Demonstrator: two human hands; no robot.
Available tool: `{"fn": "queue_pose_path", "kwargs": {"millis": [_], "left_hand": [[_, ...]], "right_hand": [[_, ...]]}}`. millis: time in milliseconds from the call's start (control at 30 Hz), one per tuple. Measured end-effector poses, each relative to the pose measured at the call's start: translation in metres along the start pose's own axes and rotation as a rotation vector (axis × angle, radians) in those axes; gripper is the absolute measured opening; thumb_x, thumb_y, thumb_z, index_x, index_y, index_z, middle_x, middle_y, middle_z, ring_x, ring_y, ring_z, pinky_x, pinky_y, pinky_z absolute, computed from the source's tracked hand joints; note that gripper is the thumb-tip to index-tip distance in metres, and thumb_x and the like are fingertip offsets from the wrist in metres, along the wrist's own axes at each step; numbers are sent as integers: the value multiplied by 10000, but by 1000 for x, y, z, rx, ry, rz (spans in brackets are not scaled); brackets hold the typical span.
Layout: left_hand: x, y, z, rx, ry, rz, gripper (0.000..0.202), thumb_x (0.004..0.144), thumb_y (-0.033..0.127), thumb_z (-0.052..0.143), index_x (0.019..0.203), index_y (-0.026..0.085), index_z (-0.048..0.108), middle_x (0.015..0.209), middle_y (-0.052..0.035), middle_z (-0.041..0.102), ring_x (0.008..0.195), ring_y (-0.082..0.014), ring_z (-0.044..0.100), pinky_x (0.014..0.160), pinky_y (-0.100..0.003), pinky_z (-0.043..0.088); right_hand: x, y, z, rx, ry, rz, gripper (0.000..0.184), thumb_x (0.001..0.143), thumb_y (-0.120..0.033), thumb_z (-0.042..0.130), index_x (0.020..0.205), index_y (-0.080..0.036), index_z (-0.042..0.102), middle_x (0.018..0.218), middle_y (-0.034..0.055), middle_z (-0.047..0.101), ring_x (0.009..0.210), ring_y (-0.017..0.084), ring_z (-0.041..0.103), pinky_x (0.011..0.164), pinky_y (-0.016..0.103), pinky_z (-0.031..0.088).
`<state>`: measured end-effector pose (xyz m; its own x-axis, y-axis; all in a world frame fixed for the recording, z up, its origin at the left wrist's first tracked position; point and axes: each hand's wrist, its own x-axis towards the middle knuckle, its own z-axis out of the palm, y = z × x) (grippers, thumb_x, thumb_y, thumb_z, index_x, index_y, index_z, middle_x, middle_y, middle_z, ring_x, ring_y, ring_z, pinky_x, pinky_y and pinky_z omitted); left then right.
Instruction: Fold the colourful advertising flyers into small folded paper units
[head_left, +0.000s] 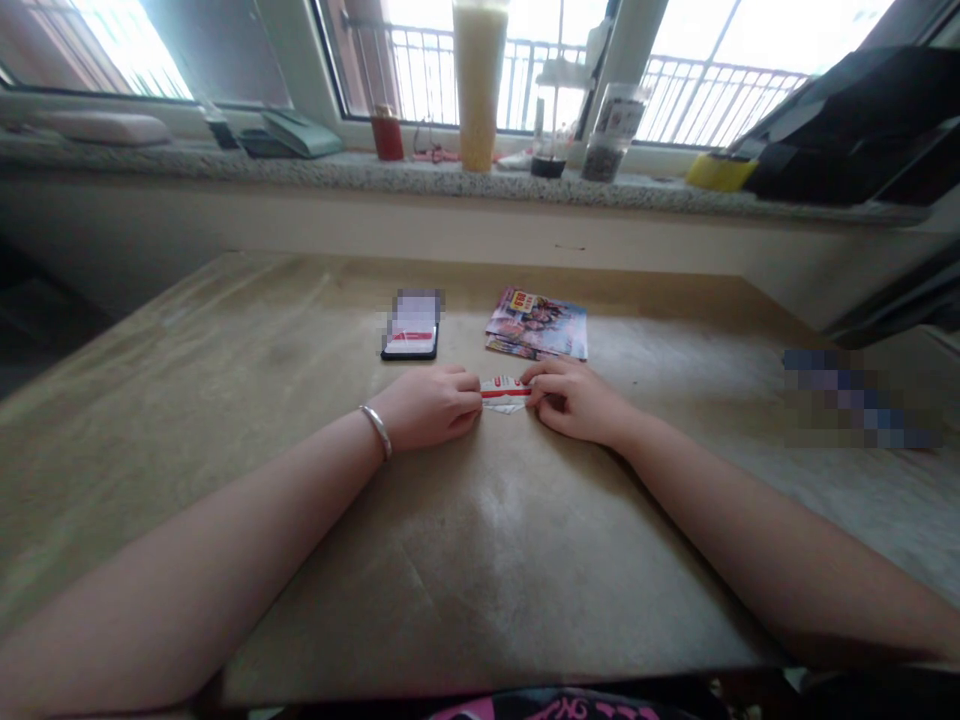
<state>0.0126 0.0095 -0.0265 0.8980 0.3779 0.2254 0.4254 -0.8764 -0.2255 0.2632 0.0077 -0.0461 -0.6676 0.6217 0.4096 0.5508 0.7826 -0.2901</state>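
A small folded paper (505, 393), white with a red band and printing, lies on the table between my hands. My left hand (431, 408), with a silver bangle on its wrist, has its fingers closed at the paper's left end. At the right end, my right hand (574, 400) pinches the paper between curled fingers and thumb. A phone (412, 325) with a lit, partly blurred screen lies just beyond my left hand. Colourful printed leaflets (538, 323) lie stacked beyond the paper, close to my right hand.
The tan table (420, 560) meets a wall below a granite windowsill (315, 175). On the sill stand a tall yellowish bottle (478, 90), a red jar (387, 133), clear containers (609, 130) and a black bag (840, 130). A blurred-out object (855, 398) lies at the table's right.
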Motion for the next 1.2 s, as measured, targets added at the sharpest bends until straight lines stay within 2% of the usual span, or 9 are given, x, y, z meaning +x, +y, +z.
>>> {"fn": "queue_pose_path", "kwargs": {"millis": [100, 233, 433, 533, 667, 933, 1067, 1200], "left_hand": [[1, 3, 0, 42, 16, 87, 230, 915, 265, 433, 932, 196, 652, 876, -41, 639, 752, -152, 559, 628, -265, 435], [2, 5, -1, 82, 16, 52, 250, 928, 294, 431, 1088, 233, 613, 888, -38, 636, 762, -153, 553, 619, -264, 417], [3, 5, -2, 84, -12, -30, 230, 922, 283, 443, 984, 211, 652, 907, -54, 632, 815, -165, 565, 679, -280, 430], [4, 6, -2, 72, -10, -93, 223, 907, 272, 461, 964, 181, 657, 914, -66, 631, 818, -171, 569, 693, -291, 438], [4, 5, 1, 40, -6, -116, 238, 902, 306, 472, 1004, 182, 648, 918, -70, 634, 829, -188, 576, 693, -305, 452], [3, 3, 3, -43, 26, -56, 258, 921, 297, 435, 1037, 186, 636, 937, -71, 641, 852, -183, 587, 723, -298, 478], [3, 3, 3, -95, 5, -71, 250, 916, 298, 457, 1059, 184, 628, 970, -71, 641, 893, -185, 587, 762, -296, 485], [2, 3, 4, -129, 5, -60, 255, 915, 305, 466, 1071, 182, 625, 993, -76, 645, 904, -187, 592, 789, -306, 490]], "right_hand": [[0, 1, 1, 13, -4, -22, 162, 711, -72, 538, 760, -185, 644, 1038, 70, 646, 920, 195, 581, 834, 348, 463], [-1, -1, 0, -13, 2, -10, 167, 724, -74, 531, 771, -189, 642, 1034, 64, 658, 915, 191, 581, 828, 339, 459], [-1, -10, -4, -124, -43, 10, 174, 740, -97, 523, 799, -188, 658, 890, 57, 682, 838, 201, 570, 773, 331, 453], [0, -16, -4, -96, -53, -15, 218, 744, -77, 509, 832, -195, 671, 844, 37, 691, 821, 187, 575, 779, 318, 453], [1, -22, 0, 23, -55, -28, 252, 752, -63, 505, 858, -209, 680, 871, 26, 697, 867, 170, 594, 795, 289, 469], [2, -20, 4, 177, -52, -26, 318, 730, -6, 503, 870, -229, 682, 885, 17, 700, 872, 160, 604, 808, 293, 488], [3, -20, 3, 172, -81, -80, 318, 757, -7, 483, 904, -219, 668, 911, 21, 698, 900, 158, 598, 829, 297, 482], [3, -15, 4, 67, -16, -101, 261, 799, -53, 489, 931, -207, 654, 1068, 44, 674, 1003, 174, 579, 910, 347, 451]]}}
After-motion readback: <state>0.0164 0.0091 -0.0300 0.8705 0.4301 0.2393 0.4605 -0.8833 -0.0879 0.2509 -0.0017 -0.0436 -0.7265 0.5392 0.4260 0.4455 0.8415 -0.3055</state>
